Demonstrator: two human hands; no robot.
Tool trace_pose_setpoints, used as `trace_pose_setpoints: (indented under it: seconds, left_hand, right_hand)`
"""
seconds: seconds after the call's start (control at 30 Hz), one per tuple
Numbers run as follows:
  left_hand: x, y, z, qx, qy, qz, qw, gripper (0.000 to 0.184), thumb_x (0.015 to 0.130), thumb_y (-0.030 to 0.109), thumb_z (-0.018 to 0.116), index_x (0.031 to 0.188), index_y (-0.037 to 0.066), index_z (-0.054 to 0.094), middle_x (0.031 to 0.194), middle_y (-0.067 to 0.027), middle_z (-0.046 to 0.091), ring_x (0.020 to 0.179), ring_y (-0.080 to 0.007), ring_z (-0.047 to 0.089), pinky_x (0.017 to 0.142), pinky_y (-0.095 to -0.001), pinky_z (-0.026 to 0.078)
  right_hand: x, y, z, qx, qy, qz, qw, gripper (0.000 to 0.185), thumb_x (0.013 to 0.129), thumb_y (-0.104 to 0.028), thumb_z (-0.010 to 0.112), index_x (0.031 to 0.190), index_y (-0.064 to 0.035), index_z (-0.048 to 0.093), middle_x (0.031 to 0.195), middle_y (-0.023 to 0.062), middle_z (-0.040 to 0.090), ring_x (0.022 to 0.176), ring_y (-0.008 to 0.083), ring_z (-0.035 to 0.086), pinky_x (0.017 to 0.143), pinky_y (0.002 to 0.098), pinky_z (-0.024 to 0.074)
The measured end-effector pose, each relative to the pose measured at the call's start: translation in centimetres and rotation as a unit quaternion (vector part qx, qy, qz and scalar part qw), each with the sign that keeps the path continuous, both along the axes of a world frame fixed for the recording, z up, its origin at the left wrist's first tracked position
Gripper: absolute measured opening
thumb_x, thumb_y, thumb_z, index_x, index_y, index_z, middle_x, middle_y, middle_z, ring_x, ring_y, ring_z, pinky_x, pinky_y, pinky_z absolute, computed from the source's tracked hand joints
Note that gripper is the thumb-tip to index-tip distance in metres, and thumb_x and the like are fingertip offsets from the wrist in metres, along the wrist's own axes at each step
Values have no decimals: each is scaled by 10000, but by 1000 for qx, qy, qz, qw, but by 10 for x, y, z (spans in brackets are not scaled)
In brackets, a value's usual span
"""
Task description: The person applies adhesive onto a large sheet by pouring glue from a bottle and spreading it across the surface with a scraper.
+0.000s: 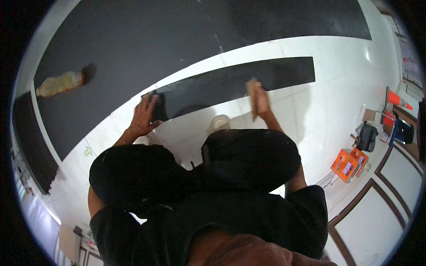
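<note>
My left hand point(144, 116) rests with fingers spread on the left end of a black strip point(279, 71), which lies on the white tiles in front of my knees. My right hand point(263, 101) grips a flat tan block point(253, 95), held on edge at the near side of the strip. The block is slightly blurred, so its exact kind is unclear. I cannot tell whether it touches the strip.
Beyond a band of white tile point(306, 44) lies a large black sheet point(177, 31). A bottle point(61, 84) lies on its left part. At right are orange boxes point(345, 165), a black bag point(366, 136) and an orange cone point(398, 99) near the wall.
</note>
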State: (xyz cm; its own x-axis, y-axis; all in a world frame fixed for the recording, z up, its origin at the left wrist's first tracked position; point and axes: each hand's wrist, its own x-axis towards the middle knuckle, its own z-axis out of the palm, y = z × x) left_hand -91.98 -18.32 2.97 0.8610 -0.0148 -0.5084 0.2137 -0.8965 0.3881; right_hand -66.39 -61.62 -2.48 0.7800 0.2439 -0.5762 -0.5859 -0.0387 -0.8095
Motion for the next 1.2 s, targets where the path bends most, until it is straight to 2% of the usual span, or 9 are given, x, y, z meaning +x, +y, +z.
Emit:
trace_pose_setpoints:
  seconds: [0.03, 0.2, 0.47, 0.67, 0.73, 0.8, 0.9, 1.07, 1.2]
  left_hand:
    - [-2, -14, 7, -6, 37, -53, 998, 1031, 840, 400, 813, 1617, 159, 180, 1657, -222, 143, 1498, -449, 216, 1214, -562, 256]
    - [-9, -47, 12, -63, 141, -176, 972, 906, 921, 372, 739, 1618, 165, 199, 1676, -144, 159, 1525, -391, 193, 1229, -559, 240]
    - [-37, -42, 11, -15, 137, -140, 980, 779, 1017, 493, 539, 1620, 147, 187, 1692, -74, 169, 1554, -329, 148, 1258, -524, 176]
    - [-125, -42, 4, 46, 164, -55, 984, 647, 1063, 518, 379, 1608, 188, 263, 1687, 1, 217, 1562, -217, 150, 1282, -470, 44]
    - [-143, -34, -9, 41, 127, 14, 991, 610, 1055, 545, 354, 1542, 187, 436, 1655, 6, 316, 1554, -271, 187, 1252, -563, 7]
    - [-136, -30, 0, 102, 154, 36, 982, 610, 1056, 550, 330, 1516, 178, 477, 1627, -6, 374, 1541, -312, 217, 1245, -587, 30]
    - [-112, -22, 28, 167, 196, 99, 961, 561, 1066, 501, 338, 1513, 192, 478, 1608, -15, 406, 1521, -337, 269, 1232, -607, 101]
    - [-163, 35, -7, 224, 148, 69, 961, 524, 1053, 327, 444, 1557, 239, 331, 1584, -56, 442, 1474, -461, 320, 1144, -696, 255]
    - [-187, 40, -45, 272, 132, 104, 947, 567, 1024, 434, 527, 1529, 201, 421, 1554, -63, 476, 1444, -428, 393, 1160, -631, 295]
  right_hand:
    - [2, -52, -21, -34, -34, 36, 998, 416, 1054, -416, 477, 1170, -51, 641, 905, -13, 617, 814, 114, 576, 781, 313, 494]
    - [14, -128, 9, -91, 134, -248, 955, 494, 1037, -531, 425, 1222, -93, 557, 967, 118, 670, 534, 140, 442, 432, 285, 361]
    - [65, -121, -8, -74, 95, -235, 965, 464, 1035, -555, 392, 1097, -127, 560, 1047, 110, 712, 518, 159, 479, 452, 330, 415]
    - [68, -95, -41, -43, 99, -157, 982, 630, 1036, -605, 356, 1052, -61, 673, 838, 64, 714, 398, 125, 413, 347, 268, 340]
    - [58, -67, -34, -18, 116, -160, 980, 523, 1054, -528, 406, 1117, -65, 642, 766, 39, 664, 422, 130, 479, 356, 276, 382]
    - [57, -59, -70, 31, 84, -176, 980, 445, 1056, -501, 428, 1131, -99, 604, 889, 74, 683, 528, 162, 584, 380, 315, 419]
    - [29, -3, -17, -8, 141, -162, 977, 556, 1045, -563, 379, 1159, -68, 606, 1002, 107, 719, 510, 150, 453, 438, 299, 410]
    - [-6, 28, -6, 69, 183, -105, 975, 518, 1065, -524, 345, 1201, -80, 574, 1114, 114, 721, 537, 150, 470, 473, 328, 422]
    - [23, 1, -34, 44, 28, -195, 979, 476, 1088, -427, 352, 1255, -38, 571, 1100, 96, 705, 810, 206, 575, 747, 363, 490]
